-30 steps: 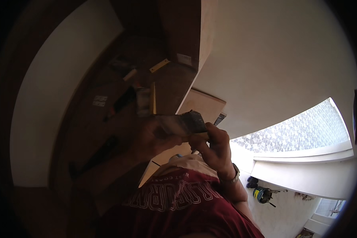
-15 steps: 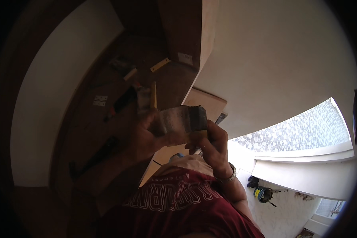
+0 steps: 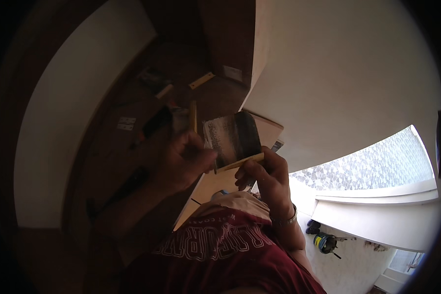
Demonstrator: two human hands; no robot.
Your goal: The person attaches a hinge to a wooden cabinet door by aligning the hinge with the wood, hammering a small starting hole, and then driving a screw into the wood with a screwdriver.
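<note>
My right hand (image 3: 272, 183) grips the pale yellow edge strip of a broad, smeared metal scraper blade (image 3: 232, 139), whose face is streaked grey and dark. My left hand (image 3: 183, 164) is closed beside the blade's lower left, thumb near its edge; whether it holds anything there is hidden. Behind them on a dark brown board (image 3: 108, 161) lie a pale wooden strip (image 3: 201, 80), a scraper with a light handle (image 3: 164, 91), a dark tool with orange parts (image 3: 157, 122) and white hinges (image 3: 127, 123). A long dark tool (image 3: 125, 188) lies partly under my left forearm.
A cabinet side (image 3: 230, 34) stands at the top, with a light board (image 3: 267, 127) beside it. Below my hands is another pale panel (image 3: 210, 186). At right are a white wall (image 3: 338, 68), a bright patterned window (image 3: 367, 161), dark footwear (image 3: 312, 226) and a bucket (image 3: 325, 243) with tools.
The scraper has risen and turned so more of its face shows, its yellow edge along the bottom. My left hand has shifted from behind the blade to its lower left.
</note>
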